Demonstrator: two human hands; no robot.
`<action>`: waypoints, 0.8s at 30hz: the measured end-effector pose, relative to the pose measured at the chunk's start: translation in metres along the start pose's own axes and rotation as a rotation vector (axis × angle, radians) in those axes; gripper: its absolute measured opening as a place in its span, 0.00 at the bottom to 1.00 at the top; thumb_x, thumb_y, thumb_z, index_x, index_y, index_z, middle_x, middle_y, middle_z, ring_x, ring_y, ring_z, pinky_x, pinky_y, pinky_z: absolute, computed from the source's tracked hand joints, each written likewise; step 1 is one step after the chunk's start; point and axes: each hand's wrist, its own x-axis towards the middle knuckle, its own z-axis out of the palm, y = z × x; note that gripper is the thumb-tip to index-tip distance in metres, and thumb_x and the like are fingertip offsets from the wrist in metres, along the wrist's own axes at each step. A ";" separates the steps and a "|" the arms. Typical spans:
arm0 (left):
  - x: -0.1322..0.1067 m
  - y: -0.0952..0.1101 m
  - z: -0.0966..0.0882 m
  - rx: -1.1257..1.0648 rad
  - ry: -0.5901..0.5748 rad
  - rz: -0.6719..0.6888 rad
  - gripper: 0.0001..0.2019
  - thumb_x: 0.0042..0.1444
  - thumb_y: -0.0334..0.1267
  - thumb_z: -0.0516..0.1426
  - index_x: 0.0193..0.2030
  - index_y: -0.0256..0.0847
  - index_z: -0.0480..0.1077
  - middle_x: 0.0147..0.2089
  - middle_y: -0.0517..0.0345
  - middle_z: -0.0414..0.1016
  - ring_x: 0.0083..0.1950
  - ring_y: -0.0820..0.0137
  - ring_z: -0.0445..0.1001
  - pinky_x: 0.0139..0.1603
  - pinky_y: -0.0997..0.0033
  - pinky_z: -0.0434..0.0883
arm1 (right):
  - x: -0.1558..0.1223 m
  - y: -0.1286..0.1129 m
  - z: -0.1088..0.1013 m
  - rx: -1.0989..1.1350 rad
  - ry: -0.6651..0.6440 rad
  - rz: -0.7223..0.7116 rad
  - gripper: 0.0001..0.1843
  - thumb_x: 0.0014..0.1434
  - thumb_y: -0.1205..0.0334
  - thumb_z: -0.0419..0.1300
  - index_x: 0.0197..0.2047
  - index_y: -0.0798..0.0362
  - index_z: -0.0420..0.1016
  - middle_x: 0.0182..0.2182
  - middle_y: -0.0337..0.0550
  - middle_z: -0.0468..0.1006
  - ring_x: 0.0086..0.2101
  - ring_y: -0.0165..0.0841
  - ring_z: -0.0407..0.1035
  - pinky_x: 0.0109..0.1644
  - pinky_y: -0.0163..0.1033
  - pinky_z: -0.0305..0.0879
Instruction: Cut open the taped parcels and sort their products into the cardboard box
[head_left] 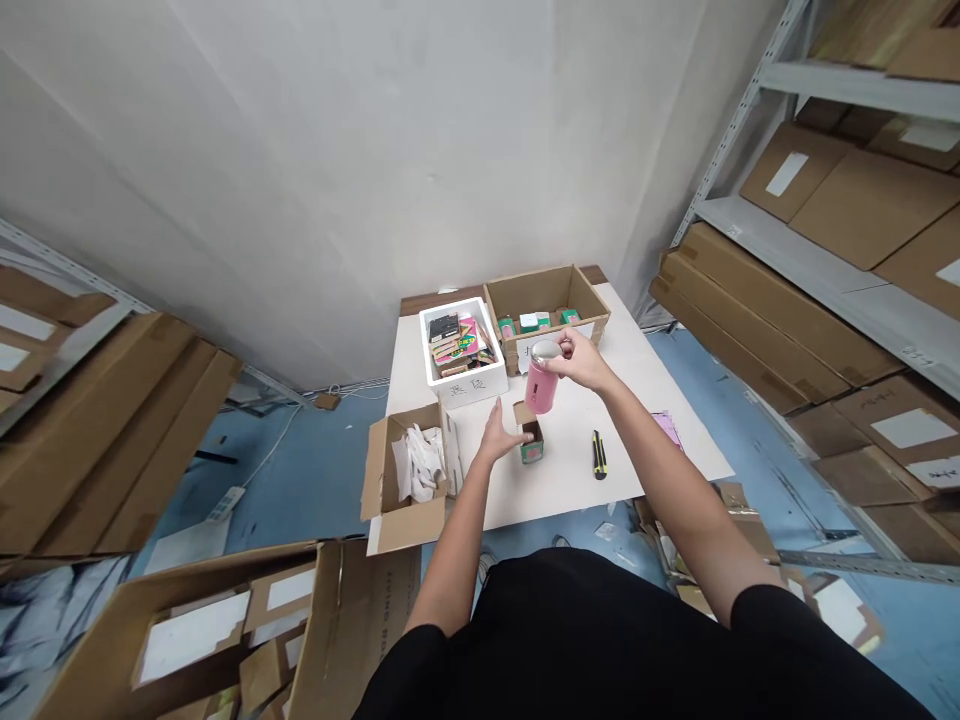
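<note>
White table [570, 490] bearing a cardboard box [546, 300], a white box [461, 385] of packaged goods, and an open carton [390, 480] of white paper. Right hand [581, 360] grasps a pink canister [541, 380], raised above the table near a small open box [531, 435]. Left hand [496, 435] lies at that box, its grip indeterminate; a utility knife [598, 455] lies nearby.

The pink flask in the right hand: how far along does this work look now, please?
Done: small green-and-white boxes already sit in the brown carton at the back. In hand: the right hand holds the pink flask above the table, and the left hand touches a small open carton. Left: the white foam box holds colourful packs, and white paper lies in the side carton.
</note>
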 end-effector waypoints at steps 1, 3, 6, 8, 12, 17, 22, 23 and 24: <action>-0.003 0.018 -0.011 -0.089 0.064 0.086 0.60 0.52 0.52 0.74 0.83 0.44 0.44 0.81 0.33 0.55 0.81 0.48 0.57 0.74 0.49 0.63 | 0.001 -0.002 0.001 -0.005 0.022 -0.016 0.28 0.47 0.46 0.75 0.42 0.47 0.66 0.31 0.34 0.75 0.31 0.33 0.70 0.32 0.37 0.68; -0.008 0.060 -0.029 -0.216 0.148 0.269 0.44 0.63 0.55 0.66 0.81 0.48 0.54 0.77 0.40 0.65 0.74 0.52 0.68 0.70 0.52 0.69 | 0.002 -0.005 0.006 -0.015 0.066 -0.036 0.27 0.49 0.45 0.75 0.43 0.47 0.68 0.32 0.34 0.74 0.32 0.33 0.70 0.33 0.38 0.69; -0.010 0.123 -0.043 -0.236 0.193 0.440 0.49 0.52 0.54 0.74 0.78 0.51 0.61 0.73 0.44 0.69 0.66 0.51 0.75 0.65 0.51 0.74 | 0.001 -0.008 0.015 -0.007 0.111 -0.036 0.28 0.50 0.43 0.75 0.46 0.48 0.71 0.35 0.36 0.74 0.35 0.35 0.72 0.38 0.40 0.72; -0.009 0.152 -0.046 -0.237 0.228 0.449 0.55 0.46 0.52 0.77 0.79 0.50 0.60 0.70 0.44 0.72 0.63 0.51 0.76 0.63 0.52 0.76 | -0.002 -0.009 0.018 0.041 0.113 -0.034 0.30 0.52 0.41 0.74 0.51 0.49 0.73 0.38 0.39 0.77 0.39 0.38 0.74 0.43 0.43 0.75; -0.003 0.171 -0.055 -0.381 0.217 0.415 0.62 0.47 0.51 0.77 0.83 0.47 0.50 0.64 0.45 0.77 0.60 0.53 0.78 0.61 0.55 0.77 | -0.016 0.001 0.007 0.235 -0.123 -0.006 0.42 0.55 0.39 0.74 0.68 0.45 0.69 0.52 0.48 0.81 0.54 0.44 0.76 0.57 0.51 0.75; 0.004 0.179 -0.061 -0.609 0.052 0.443 0.65 0.52 0.55 0.74 0.85 0.49 0.37 0.65 0.46 0.77 0.60 0.57 0.80 0.63 0.55 0.77 | -0.043 0.028 0.009 0.374 -0.371 0.054 0.72 0.44 0.49 0.82 0.83 0.41 0.46 0.54 0.48 0.82 0.51 0.46 0.79 0.57 0.58 0.78; 0.006 0.199 -0.052 -0.570 0.102 0.423 0.68 0.49 0.53 0.77 0.85 0.54 0.36 0.71 0.44 0.72 0.64 0.55 0.77 0.66 0.52 0.75 | -0.056 0.037 0.025 0.381 -0.116 0.032 0.79 0.44 0.51 0.83 0.84 0.43 0.35 0.53 0.48 0.82 0.49 0.45 0.80 0.55 0.54 0.80; 0.006 0.202 -0.051 -0.570 0.094 0.419 0.69 0.49 0.53 0.77 0.85 0.53 0.35 0.70 0.43 0.72 0.63 0.55 0.78 0.66 0.50 0.75 | -0.058 0.037 0.025 0.394 -0.122 0.024 0.78 0.46 0.50 0.82 0.84 0.42 0.34 0.54 0.49 0.82 0.50 0.45 0.79 0.56 0.53 0.80; 0.006 0.203 -0.050 -0.578 0.077 0.419 0.69 0.50 0.53 0.76 0.85 0.52 0.33 0.70 0.42 0.73 0.62 0.55 0.79 0.65 0.50 0.76 | -0.059 0.037 0.023 0.411 -0.142 0.016 0.77 0.48 0.50 0.81 0.84 0.41 0.33 0.54 0.48 0.81 0.50 0.44 0.79 0.56 0.53 0.79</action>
